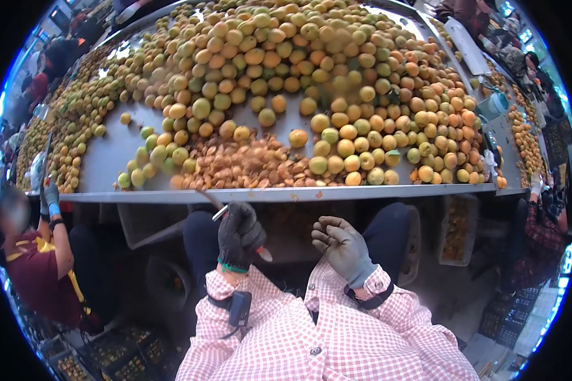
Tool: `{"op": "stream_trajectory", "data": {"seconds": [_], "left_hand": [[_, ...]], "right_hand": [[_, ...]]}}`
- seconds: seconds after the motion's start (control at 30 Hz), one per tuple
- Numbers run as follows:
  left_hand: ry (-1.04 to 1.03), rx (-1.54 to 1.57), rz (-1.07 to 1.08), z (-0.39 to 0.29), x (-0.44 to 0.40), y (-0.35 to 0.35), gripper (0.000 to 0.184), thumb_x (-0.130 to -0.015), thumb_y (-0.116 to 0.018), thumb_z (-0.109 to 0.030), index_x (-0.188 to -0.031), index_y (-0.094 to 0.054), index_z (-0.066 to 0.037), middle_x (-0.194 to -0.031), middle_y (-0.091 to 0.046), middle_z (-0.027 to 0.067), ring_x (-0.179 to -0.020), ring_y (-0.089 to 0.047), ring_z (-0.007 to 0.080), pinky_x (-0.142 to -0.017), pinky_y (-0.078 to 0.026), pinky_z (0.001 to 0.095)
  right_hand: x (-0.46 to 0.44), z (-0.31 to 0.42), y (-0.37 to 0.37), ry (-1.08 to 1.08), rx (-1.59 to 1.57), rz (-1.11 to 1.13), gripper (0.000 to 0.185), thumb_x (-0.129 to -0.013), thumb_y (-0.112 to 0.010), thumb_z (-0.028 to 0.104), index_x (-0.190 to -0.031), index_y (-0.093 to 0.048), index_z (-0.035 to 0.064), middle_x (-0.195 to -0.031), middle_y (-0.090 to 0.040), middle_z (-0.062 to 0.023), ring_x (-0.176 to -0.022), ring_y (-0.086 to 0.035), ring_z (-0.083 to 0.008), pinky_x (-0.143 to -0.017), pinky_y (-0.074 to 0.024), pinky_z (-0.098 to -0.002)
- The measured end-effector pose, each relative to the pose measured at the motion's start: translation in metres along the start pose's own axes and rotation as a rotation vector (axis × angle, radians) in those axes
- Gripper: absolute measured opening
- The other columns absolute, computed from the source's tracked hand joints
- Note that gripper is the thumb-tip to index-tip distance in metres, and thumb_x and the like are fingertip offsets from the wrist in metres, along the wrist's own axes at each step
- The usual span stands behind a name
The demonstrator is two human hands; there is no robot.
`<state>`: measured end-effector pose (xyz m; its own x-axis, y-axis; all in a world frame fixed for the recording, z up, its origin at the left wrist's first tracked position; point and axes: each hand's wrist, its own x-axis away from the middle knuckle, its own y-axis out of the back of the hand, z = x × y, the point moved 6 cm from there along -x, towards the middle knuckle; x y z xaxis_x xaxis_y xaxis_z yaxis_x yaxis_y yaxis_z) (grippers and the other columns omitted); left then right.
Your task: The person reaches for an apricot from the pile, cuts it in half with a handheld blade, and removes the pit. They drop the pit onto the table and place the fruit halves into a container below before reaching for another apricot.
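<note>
Knife [220, 212], one, in left hand [239, 235]

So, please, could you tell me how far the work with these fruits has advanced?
It looks partly done. Done: a heap of orange-brown pieces, apparently cut fruit, lies at the table's near edge. In hand: the gloved left hand grips a knife-like tool; I see no fruit in the gloved right hand. Left: whole fruits still cover much of the table, far more than the pieces.
</note>
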<state>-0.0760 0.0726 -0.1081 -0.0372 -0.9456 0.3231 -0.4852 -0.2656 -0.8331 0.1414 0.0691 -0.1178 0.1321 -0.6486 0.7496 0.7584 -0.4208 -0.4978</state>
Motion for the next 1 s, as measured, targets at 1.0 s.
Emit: {"op": "stream_trajectory", "data": {"seconds": [1.0], "left_hand": [[0.237,-0.262,-0.04,0.034,-0.021,-0.007,0.019,-0.091,-0.058,-0.02,-0.089,-0.059,-0.001,-0.054,-0.036,-0.0024,-0.041,-0.031,0.0078,-0.038,-0.026,0.0228]], "right_hand": [[-0.122,0.219,-0.092,0.879,1.919,-0.145,0.045,-0.077,-0.069,0.014,-0.119,-0.055,0.0116,-0.115,-0.054,-0.0132,-0.103,-0.058,-0.0298,-0.09,-0.0463,-0.0367]]}}
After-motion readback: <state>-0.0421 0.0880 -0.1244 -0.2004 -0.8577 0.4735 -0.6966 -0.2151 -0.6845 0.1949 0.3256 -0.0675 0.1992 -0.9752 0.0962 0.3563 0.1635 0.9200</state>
